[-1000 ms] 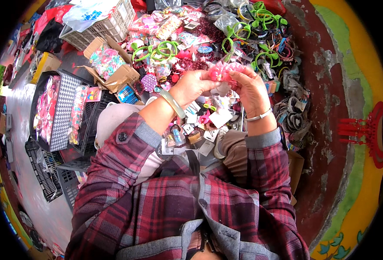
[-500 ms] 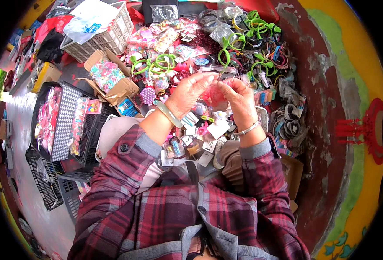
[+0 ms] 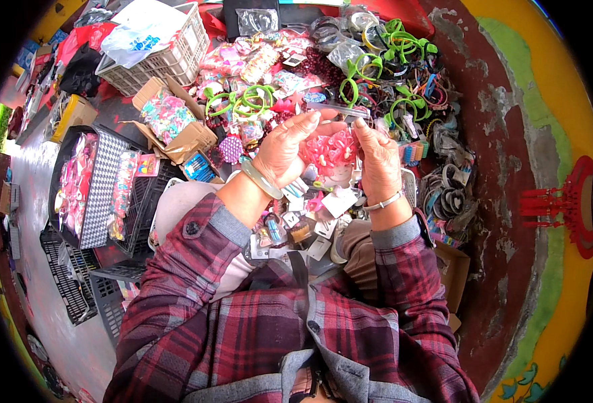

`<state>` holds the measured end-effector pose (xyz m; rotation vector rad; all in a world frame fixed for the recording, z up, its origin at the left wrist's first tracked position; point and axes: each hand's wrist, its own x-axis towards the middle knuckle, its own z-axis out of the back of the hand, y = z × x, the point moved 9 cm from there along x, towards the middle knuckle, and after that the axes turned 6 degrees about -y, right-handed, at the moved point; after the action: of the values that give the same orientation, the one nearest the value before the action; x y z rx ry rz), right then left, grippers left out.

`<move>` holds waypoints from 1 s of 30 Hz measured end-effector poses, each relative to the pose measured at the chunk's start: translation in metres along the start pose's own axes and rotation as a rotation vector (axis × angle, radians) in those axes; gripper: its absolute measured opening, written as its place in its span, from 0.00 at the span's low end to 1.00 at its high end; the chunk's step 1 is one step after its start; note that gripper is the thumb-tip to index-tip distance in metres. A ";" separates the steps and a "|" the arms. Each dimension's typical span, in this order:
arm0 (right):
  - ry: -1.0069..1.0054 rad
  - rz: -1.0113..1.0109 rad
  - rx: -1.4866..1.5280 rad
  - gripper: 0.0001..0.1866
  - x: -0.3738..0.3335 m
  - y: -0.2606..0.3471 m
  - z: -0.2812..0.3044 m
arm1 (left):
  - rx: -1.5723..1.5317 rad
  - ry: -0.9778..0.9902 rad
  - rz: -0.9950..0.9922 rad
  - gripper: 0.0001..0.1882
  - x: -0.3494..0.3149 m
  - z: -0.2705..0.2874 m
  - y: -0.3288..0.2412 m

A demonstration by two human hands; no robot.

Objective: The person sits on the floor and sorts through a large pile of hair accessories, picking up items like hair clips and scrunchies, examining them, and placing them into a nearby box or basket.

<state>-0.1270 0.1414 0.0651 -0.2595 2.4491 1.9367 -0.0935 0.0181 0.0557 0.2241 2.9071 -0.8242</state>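
In front of me a clear plastic bag hangs between my hands. Pink ruffled hair ornaments show through it, above a card with a printed picture. My left hand, a pale bangle at its wrist, holds the bag's left side, with its fingers reaching behind the upper edge. At the bag's right edge, the thumb and fingers of my right hand are closed on the plastic; a silver bangle circles that wrist. Below lie carded hair accessories and small packets, close to my lap.
Green headbands and bagged accessories are heaped beyond my hands. On the left stand an open cardboard box, a light plastic crate and black baskets. Black hair bands lie right, beside a worn red wall edge.
My hands have moved apart from their pinch at the bag's top. The bag now faces me more fully, its pink ornaments and card plainly visible.
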 end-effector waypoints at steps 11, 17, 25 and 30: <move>-0.269 0.502 -0.337 0.03 0.004 0.034 0.028 | 0.359 -0.100 -0.153 0.16 0.006 0.016 -0.003; 0.021 0.957 -0.832 0.08 -0.036 0.057 -0.042 | 0.838 0.012 -0.357 0.15 0.003 0.016 0.005; 0.080 1.100 -1.124 0.07 -0.043 0.054 -0.052 | 1.266 0.008 -0.560 0.09 -0.011 -0.009 -0.001; 0.189 1.196 -1.304 0.05 -0.048 0.047 -0.063 | 1.536 0.023 -0.591 0.10 -0.014 -0.013 0.001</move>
<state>-0.0794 0.0967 0.1302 1.3529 0.8232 3.7107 -0.0807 0.0239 0.0683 -0.5378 1.6245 -2.8567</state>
